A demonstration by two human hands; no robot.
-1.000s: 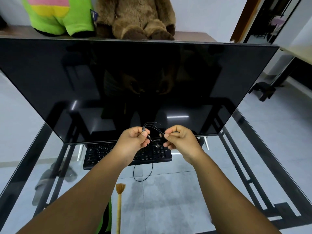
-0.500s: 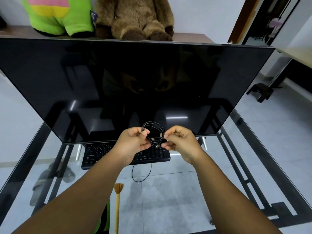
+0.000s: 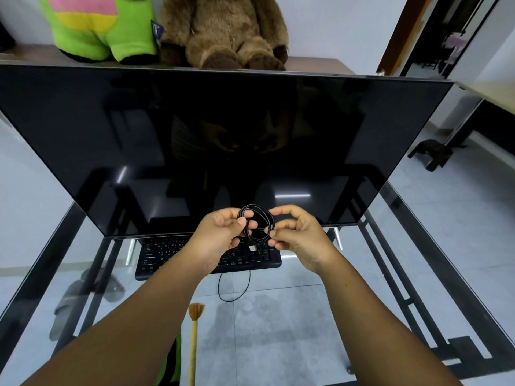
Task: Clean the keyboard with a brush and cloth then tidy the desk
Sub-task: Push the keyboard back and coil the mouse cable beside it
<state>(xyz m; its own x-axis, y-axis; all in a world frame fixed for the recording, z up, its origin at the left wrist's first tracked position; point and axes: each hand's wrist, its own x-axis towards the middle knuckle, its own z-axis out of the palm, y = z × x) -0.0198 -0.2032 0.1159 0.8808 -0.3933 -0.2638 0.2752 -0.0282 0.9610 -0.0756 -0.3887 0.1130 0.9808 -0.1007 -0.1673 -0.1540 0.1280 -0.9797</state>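
Pinched between both my hands is a coiled black cable (image 3: 257, 224), wound into a small loop above the keyboard (image 3: 178, 253); my left hand (image 3: 220, 235) grips the loop's left side with thumb and curled fingers, and my right hand (image 3: 295, 238) pinches its right side between thumb and fingertips; a silver plug (image 3: 252, 247) hangs from the bottom of the coil, and a loose strand (image 3: 234, 288) curves down over the glass desk (image 3: 320, 316) in front of the keyboard. That black keyboard lies partly under the lower edge of a big dark monitor (image 3: 223, 135), at the far middle of the desk; nearer to me a brush (image 3: 194, 330) lies on the glass, bristles pointing toward the keyboard, just beside a green cloth (image 3: 174, 363) half hidden by my left forearm. Behind the monitor sit a brown plush bear (image 3: 225, 32) and a green plush toy (image 3: 97, 26).
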